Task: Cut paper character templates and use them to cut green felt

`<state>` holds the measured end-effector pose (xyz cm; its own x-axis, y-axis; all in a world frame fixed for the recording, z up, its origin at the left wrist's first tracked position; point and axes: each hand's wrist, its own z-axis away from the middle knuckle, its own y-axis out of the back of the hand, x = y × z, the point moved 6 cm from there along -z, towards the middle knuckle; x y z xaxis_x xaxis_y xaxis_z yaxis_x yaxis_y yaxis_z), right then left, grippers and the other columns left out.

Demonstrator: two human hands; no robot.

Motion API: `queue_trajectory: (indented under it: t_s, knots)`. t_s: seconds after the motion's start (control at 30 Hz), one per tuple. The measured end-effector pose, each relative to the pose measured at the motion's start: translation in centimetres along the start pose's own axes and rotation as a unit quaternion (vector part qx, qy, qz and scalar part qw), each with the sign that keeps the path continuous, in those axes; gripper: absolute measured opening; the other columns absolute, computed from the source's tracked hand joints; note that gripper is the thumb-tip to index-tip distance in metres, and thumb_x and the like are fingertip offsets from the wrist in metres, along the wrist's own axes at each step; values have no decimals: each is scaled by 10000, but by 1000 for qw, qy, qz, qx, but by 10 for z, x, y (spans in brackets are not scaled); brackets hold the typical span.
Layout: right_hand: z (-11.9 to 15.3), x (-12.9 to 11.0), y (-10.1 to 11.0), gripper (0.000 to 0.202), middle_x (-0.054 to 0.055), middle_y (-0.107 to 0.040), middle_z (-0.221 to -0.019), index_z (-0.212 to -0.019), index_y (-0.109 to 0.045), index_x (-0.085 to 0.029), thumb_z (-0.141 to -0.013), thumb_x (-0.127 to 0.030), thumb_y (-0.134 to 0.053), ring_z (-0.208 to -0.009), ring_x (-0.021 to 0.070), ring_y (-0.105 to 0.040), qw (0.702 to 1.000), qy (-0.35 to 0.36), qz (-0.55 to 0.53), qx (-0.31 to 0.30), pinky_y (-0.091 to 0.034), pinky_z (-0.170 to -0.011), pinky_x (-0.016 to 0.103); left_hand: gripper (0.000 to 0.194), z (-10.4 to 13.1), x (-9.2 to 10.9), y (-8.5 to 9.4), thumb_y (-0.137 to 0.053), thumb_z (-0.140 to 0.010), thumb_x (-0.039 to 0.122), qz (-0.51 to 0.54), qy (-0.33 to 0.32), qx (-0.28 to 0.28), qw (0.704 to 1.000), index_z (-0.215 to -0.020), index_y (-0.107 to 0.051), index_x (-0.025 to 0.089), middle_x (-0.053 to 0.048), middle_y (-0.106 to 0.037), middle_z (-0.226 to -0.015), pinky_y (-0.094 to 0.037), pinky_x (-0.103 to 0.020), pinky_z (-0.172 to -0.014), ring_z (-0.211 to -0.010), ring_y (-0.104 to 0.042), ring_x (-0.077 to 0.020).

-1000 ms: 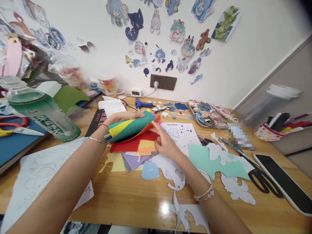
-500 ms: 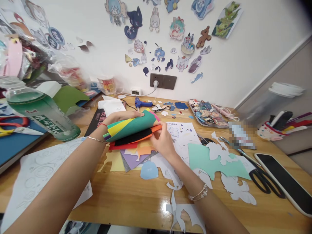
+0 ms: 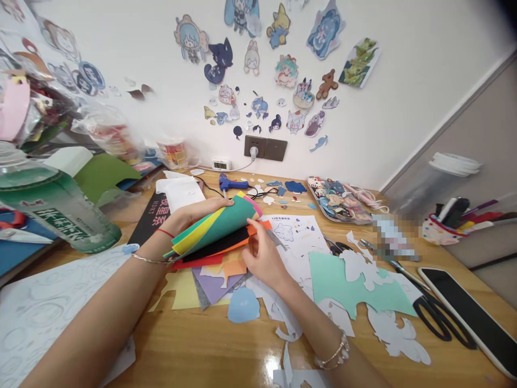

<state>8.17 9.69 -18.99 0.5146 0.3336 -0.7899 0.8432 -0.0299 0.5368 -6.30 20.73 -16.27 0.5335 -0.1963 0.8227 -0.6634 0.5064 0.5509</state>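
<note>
My left hand (image 3: 197, 213) is closed round a curled stack of coloured sheets (image 3: 220, 223), green and yellow on top, its thumb lying over the upper edge. At the stack's right edge is my right hand (image 3: 264, 253), its index finger against the sheets and its thumb bent below, near a black sheet (image 3: 218, 243) and an orange one. Red felt shows under the stack. Beneath lie purple (image 3: 218, 285) and pale yellow sheets (image 3: 186, 291), with a light blue cut-out (image 3: 243, 305) nearer me.
Around the hands are a blue glue gun (image 3: 234, 183), a green-tinted bottle (image 3: 56, 205), a mint sheet (image 3: 363, 291), black-handled scissors (image 3: 440, 318), a phone (image 3: 472, 318), a pen holder (image 3: 442, 229), a tray of cut-outs (image 3: 337, 199) and drawn-on paper (image 3: 52, 307).
The view has shifted, so the wall and desk items sit lower. My right hand's index finger has lifted and straightened along the stack's edge, and the hand has moved slightly left.
</note>
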Motion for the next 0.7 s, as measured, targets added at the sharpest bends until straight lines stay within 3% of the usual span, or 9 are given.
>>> queue_trajectory:
  t_s: [0.13,0.27,0.4,0.53,0.6,0.7]
  knots:
    - [1,4,-4,308,73,-621,-892,-1066,-538,-154,-766,-213,-506,-749,185,-564,999,-26,-22,-23,-450,-648,289,416,-5,-1,-17,-320,-871,494,31,-28,-43,998,-858,-590,178,-52,-617,-1079,-463,-329,-831,-1007,-557,-225]
    - [3,6,-5,228,55,-628,-782,-942,-572,-145,-797,-313,-520,-665,173,-563,997,-46,-47,-47,-437,-587,269,404,-8,6,-31,-344,-838,501,16,-63,-111,992,-737,-553,171,-58,-630,-984,-478,-272,-745,-896,-581,-183]
    - [4,7,-2,265,65,-637,-848,-942,-578,-144,-841,-366,-475,-737,181,-578,994,-60,-74,-51,-435,-638,270,371,1,29,-34,-503,-754,535,-67,-82,-171,980,-775,-587,174,-31,-609,-838,-436,-275,-722,-794,-555,-179]
    - [4,7,-1,267,57,-635,-838,-926,-584,-142,-855,-358,-445,-740,175,-578,991,-75,-100,-50,-425,-639,259,573,22,58,-35,-687,-556,561,-162,-75,-183,967,-975,-561,191,-56,-571,-1000,-405,-295,-702,-832,-527,-221]
    - [4,8,-2,265,48,-630,-810,-911,-588,-144,-850,-357,-442,-725,171,-575,988,-82,-115,-58,-423,-622,252,641,30,65,-38,-665,-563,563,-267,-64,-194,942,-1062,-501,195,-71,-561,-1041,-408,-289,-682,-823,-532,-220]
    - [4,8,-2,272,40,-615,-796,-898,-587,-152,-835,-382,-455,-745,172,-564,985,-91,-131,-62,-421,-638,251,563,35,68,-39,-589,-640,522,-316,-63,-204,924,-1089,-478,201,-71,-576,-1042,-421,-285,-681,-823,-551,-214]
